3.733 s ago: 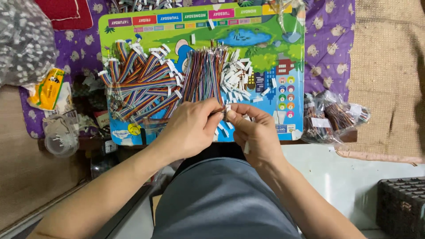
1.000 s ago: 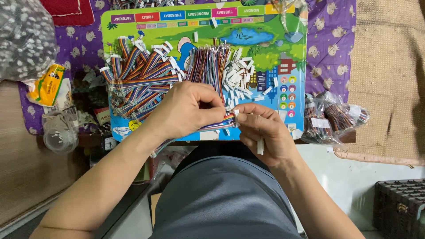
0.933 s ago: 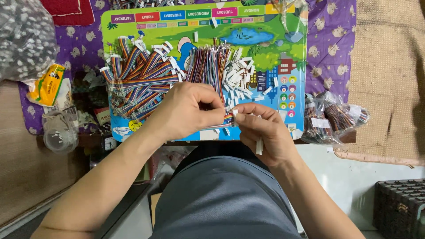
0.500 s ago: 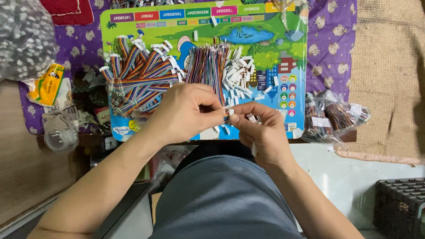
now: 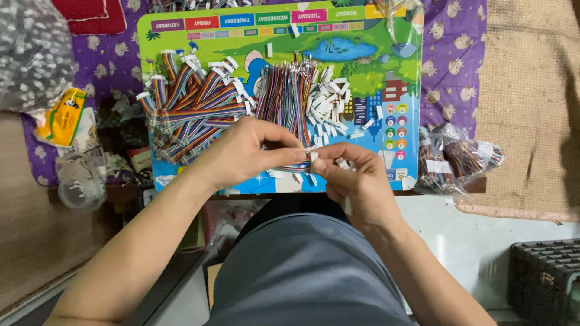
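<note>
Over colourful printed play-mat board (image 5: 386, 54): left hand (image 5: 244, 151) pinching multicoloured ribbon cable (image 5: 296, 156) taut, right hand (image 5: 350, 178) fingertips pressing small white plastic connector (image 5: 314, 157) onto its end.

A purple patterned cloth (image 5: 453, 54) covers the tabletop (image 5: 241, 194), with a woven mat (image 5: 531, 90) at its right. Below lie a pale floor (image 5: 471, 241) and a dark crate (image 5: 544, 278).
</note>
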